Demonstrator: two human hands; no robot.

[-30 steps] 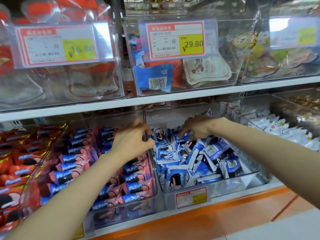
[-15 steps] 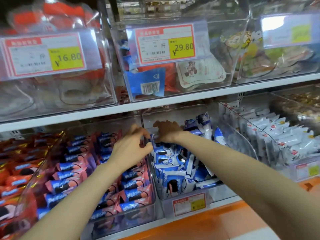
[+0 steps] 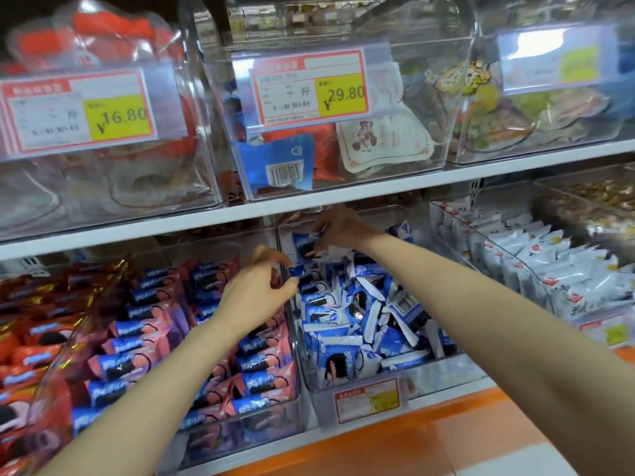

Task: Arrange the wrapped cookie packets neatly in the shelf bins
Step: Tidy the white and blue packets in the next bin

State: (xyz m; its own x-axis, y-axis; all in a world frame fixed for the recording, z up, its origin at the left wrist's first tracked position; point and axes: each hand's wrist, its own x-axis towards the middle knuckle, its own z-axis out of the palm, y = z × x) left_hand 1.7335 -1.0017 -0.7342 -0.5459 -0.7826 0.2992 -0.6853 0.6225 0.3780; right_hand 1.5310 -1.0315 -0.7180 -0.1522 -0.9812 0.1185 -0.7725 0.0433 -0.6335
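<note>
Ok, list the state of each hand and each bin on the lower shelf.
Left hand: pinches a lower packet by its end.
Right hand: grips a top packet at the back.
Blue bin: packets jumbled, unsorted.
Pink bin: packets in neat rows.
White bin: packets standing in rows.

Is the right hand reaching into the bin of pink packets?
No, the right hand grips a blue packet at the back of the blue-packet bin.
</note>
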